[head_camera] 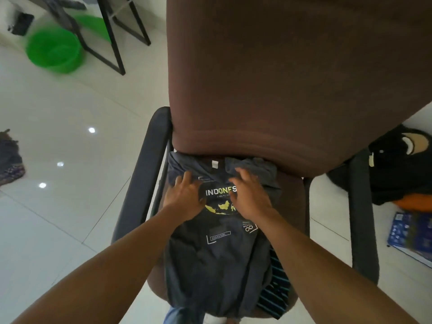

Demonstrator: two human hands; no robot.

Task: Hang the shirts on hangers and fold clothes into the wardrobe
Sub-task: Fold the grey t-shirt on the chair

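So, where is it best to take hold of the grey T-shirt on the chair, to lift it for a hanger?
Probably at both shoulders beside the collar, coming from above. The grey T-shirt lies flat, print up, collar toward the backrest; the left hand and right hand rest just below there.
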